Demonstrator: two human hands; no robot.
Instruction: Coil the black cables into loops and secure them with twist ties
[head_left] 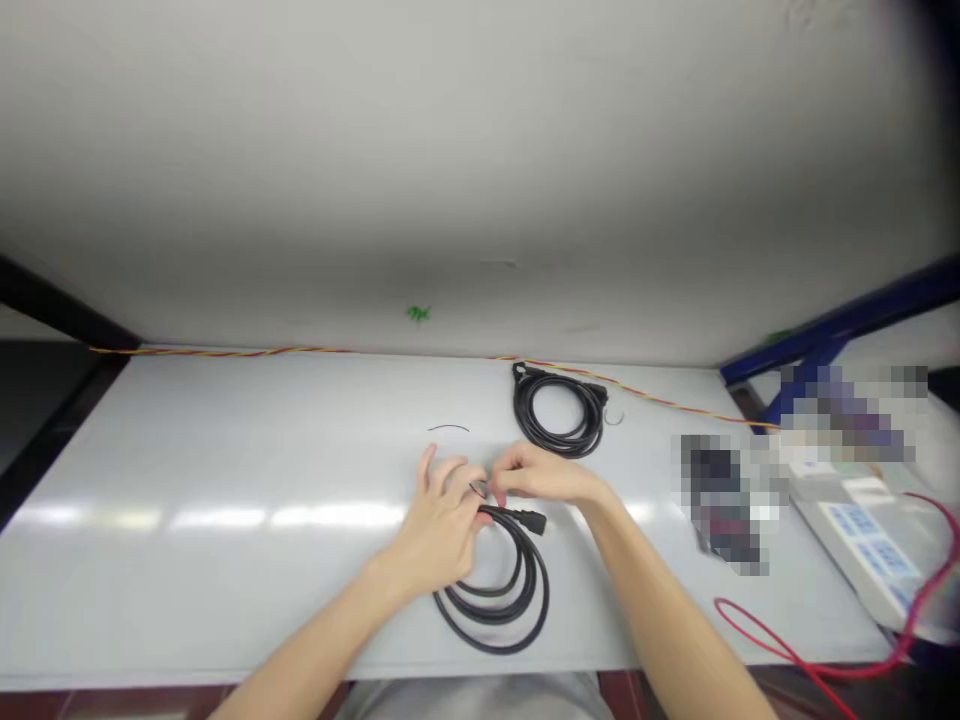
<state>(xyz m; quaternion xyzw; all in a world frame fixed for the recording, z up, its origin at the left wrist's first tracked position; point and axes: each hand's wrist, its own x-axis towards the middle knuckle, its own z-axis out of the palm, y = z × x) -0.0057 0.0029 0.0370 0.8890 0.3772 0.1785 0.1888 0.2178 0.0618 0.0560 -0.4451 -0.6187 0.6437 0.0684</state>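
Note:
A coiled black power cable lies near the front edge of the white table, its plug pointing right. My left hand rests on the top of the coil with fingers curled, pinching a small thin piece I cannot make out, possibly a twist tie. My right hand meets it from the right, fingertips pinched on the same small piece just above the plug. A second coiled black cable lies farther back, untouched.
A thin black wire tie lies loose behind my hands. A red-yellow twisted wire runs along the table's back edge. A red cable and a white device sit at the right, beside blurred items.

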